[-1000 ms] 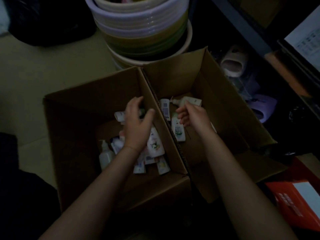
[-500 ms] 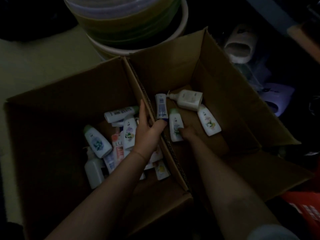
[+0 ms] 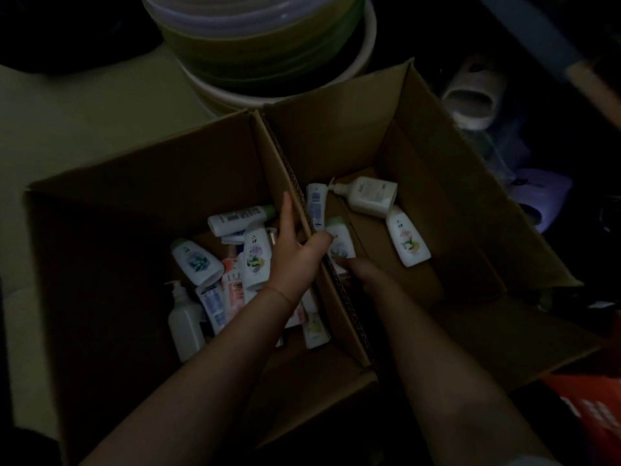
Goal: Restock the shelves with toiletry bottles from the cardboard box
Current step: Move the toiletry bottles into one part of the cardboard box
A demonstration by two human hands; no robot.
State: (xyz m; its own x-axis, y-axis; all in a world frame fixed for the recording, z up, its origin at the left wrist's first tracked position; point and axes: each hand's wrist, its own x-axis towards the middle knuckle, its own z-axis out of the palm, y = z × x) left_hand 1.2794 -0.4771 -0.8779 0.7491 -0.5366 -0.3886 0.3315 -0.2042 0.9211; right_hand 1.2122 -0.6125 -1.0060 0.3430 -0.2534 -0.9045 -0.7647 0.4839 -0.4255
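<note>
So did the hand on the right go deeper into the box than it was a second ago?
Yes. The right hand went from up near the pump bottle down toward the box floor, and now sits below the green-capped bottle, beside the cardboard divider.

Head view, steeply down, close.

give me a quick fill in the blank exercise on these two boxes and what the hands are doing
1. The pump bottle in the right box lies on its ____.
2. The left hand rests over the cardboard ____ between the two boxes.
3. The right hand reaches into the ____ box, at a green-capped bottle.
4. The fuller box is the ____ one.

Missing words: side; wall; right; left
</note>
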